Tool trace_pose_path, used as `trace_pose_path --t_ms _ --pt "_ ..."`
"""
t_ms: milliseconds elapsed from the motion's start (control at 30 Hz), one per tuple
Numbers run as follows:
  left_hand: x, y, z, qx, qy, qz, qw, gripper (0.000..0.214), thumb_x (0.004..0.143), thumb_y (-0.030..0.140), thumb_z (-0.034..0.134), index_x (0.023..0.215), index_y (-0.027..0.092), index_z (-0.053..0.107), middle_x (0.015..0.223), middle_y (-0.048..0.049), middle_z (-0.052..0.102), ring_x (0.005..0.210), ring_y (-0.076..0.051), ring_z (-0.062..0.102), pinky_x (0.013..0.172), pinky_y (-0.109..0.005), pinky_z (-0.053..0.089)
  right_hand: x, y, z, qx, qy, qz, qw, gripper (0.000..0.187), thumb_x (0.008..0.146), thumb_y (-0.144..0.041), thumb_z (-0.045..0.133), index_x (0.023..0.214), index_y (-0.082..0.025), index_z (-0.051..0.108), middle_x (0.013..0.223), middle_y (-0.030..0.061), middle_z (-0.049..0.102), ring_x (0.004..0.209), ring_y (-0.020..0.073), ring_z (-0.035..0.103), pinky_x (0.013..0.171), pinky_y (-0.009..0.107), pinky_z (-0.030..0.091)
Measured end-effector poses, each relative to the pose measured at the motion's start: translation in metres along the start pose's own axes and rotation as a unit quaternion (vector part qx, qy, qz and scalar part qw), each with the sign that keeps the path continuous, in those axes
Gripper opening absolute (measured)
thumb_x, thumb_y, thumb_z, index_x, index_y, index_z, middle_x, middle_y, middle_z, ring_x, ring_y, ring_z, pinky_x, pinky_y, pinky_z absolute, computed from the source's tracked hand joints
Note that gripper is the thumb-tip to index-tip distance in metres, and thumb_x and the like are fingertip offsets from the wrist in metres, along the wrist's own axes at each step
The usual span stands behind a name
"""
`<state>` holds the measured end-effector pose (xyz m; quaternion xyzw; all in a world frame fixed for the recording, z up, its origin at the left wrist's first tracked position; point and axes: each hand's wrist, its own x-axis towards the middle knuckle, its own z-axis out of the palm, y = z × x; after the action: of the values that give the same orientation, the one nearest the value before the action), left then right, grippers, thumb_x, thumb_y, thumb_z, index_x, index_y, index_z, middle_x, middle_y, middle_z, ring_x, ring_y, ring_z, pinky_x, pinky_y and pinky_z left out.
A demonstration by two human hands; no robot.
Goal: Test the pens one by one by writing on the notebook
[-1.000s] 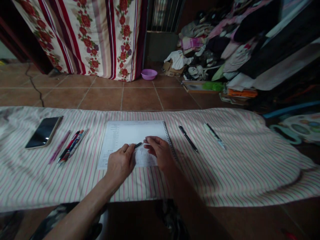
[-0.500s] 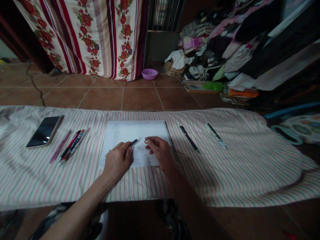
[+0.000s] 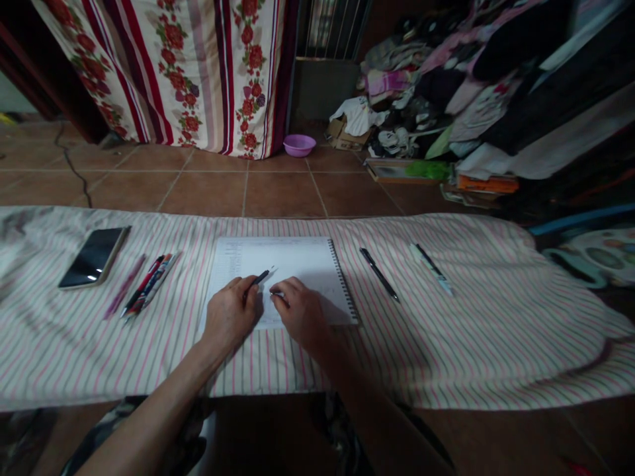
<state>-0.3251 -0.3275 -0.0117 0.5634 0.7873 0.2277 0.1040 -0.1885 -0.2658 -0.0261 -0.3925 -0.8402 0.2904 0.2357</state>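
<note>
My left hand [image 3: 231, 311] rests on the open spiral notebook [image 3: 292, 254], its fingers closed round a dark pen [image 3: 260, 277]. The pen slants up to the right, and a thin pale tip sticks out of its far end. Just right of it, my right hand [image 3: 302, 314] is in a pinch above the page. A small shiny piece [image 3: 272, 293] shows at its fingertips, too small to name. The two hands are close together but apart. Printed lines run down the page's left side; the spiral binding is on the right.
Right of the notebook lie a black pen [image 3: 380, 274] and a pale pen with a dark top [image 3: 432, 268]. Several pens [image 3: 149, 285] and a phone [image 3: 94, 258] lie to the left. Everything rests on a striped cloth [image 3: 471, 344]. A purple basin [image 3: 299, 145] stands on the floor beyond.
My right hand has moved left and a little toward me, from beyond the pen's tip to beside my left hand. The pen stays in my left hand. The view has shifted slightly.
</note>
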Motion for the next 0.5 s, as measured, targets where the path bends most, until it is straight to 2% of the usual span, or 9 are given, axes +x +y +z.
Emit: trace_pose_path --t_ms 167,267,400,500 --pt "-0.0005 0.0011 -0.0005 0.001 -0.001 0.000 1.000 0.032 0.087 0.028 0.038 0.107 0.019 0.062 0.091 -0.0048 0.067 0.082 -0.018 0.063 0.072 -0.027 0.047 0.0004 0.0017 0.0018 -0.019 -0.007 0.001 1.000 0.014 0.082 -0.020 0.052 0.090 -0.020 0.063 0.092 0.0072 0.061 0.083 0.0184 0.058 0.073 0.030 0.043" --pt "-0.0009 0.0020 -0.0008 0.007 -0.004 0.003 1.000 0.032 0.087 0.028 0.039 0.107 0.018 0.062 0.091 -0.0054 0.067 0.082 -0.018 0.063 0.072 -0.027 0.047 0.0009 0.0003 -0.0021 0.007 -0.007 0.009 1.000 0.014 0.082 -0.021 0.052 0.089 -0.020 0.063 0.090 0.0061 0.062 0.076 0.0164 0.059 0.072 0.029 0.045" --pt "-0.0013 0.0027 -0.0003 0.011 -0.013 0.008 1.000 0.032 0.087 0.028 0.039 0.107 0.019 0.061 0.090 -0.0049 0.067 0.081 -0.018 0.063 0.071 -0.027 0.047 0.0018 0.0019 -0.0068 0.049 0.023 0.006 0.999 0.019 0.083 -0.017 0.046 0.089 -0.019 0.064 0.090 0.0075 0.064 0.085 0.0183 0.060 0.079 0.031 0.045" --pt "-0.0017 0.0034 0.0004 0.003 -0.019 0.015 1.000 0.031 0.087 0.028 0.039 0.106 0.019 0.062 0.090 -0.0048 0.067 0.081 -0.018 0.063 0.071 -0.027 0.046 0.0027 0.0055 -0.0071 0.081 0.036 0.023 0.996 0.023 0.082 -0.015 0.043 0.092 -0.017 0.064 0.086 0.0080 0.066 0.080 0.0188 0.062 0.075 0.032 0.046"
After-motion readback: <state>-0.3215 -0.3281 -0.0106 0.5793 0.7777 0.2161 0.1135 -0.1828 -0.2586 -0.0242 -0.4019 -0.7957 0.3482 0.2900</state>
